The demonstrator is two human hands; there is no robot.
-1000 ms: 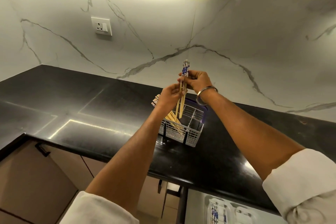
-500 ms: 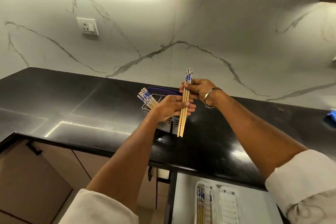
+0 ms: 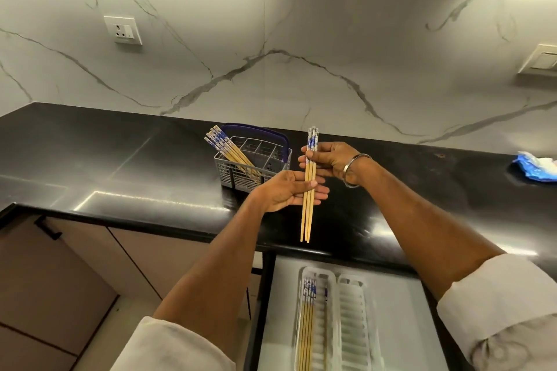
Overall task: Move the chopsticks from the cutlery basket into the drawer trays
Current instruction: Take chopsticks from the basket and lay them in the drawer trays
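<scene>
The bundle of blue-tipped bamboo chopsticks [image 3: 308,190] has come clear of the grey plastic cutlery basket [image 3: 241,172] on the black desk [image 3: 120,166]. Left hand [image 3: 284,192] and right hand [image 3: 333,159] fingers clamp it above the white ribbed drawer trays [image 3: 352,322]; lowering comes next.

hands [image 3: 313,176] gripping upright chopsticks [image 3: 308,190], basket [image 3: 250,170] behind

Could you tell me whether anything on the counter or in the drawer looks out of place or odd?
A crumpled blue and white cloth or wrapper lies alone at the counter's far right edge. Otherwise nothing stands out: the basket is upright, and chopsticks lie straight in the left tray.
</scene>
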